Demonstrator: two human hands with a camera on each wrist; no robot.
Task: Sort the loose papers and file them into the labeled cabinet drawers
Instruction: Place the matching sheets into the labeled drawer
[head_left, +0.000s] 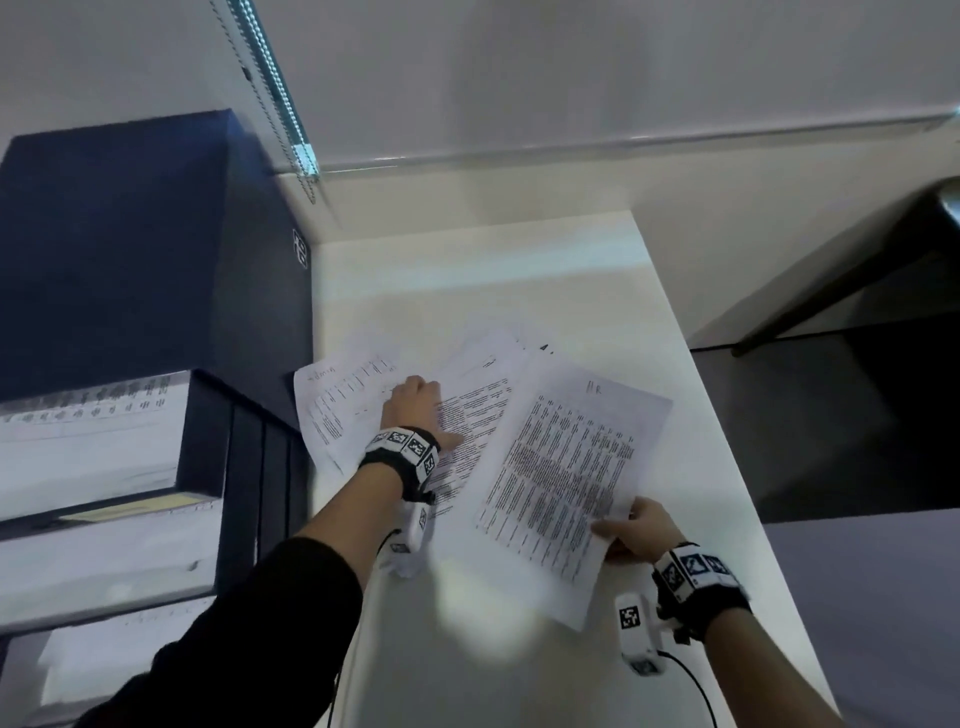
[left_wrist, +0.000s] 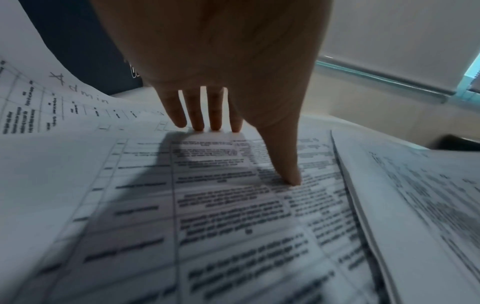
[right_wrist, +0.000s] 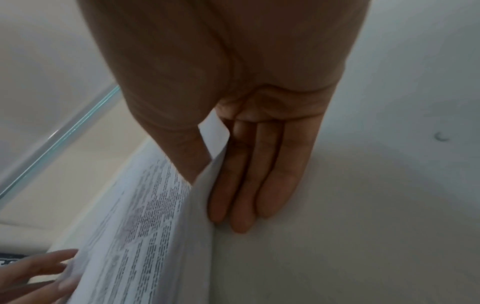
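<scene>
Several printed sheets lie fanned out on the white table (head_left: 545, 270). My left hand (head_left: 415, 410) presses flat on the middle sheet (left_wrist: 228, 205), with straight fingers (left_wrist: 197, 115) and the thumb tip down on the text. To its left lies a sheet marked "Admin" (head_left: 337, 395) (left_wrist: 78, 88). My right hand (head_left: 631, 530) pinches the near right edge of a sheet marked "HR" (head_left: 566, 467) (right_wrist: 145, 226), thumb on top, fingers (right_wrist: 246, 185) beneath, lifting that edge off the table.
A dark blue filing cabinet (head_left: 130, 234) stands left of the table, with drawers (head_left: 93, 441) pulled out and papers inside them. A blind cord (head_left: 270, 88) hangs at the back wall. A dark table leg (head_left: 831, 280) is on the right.
</scene>
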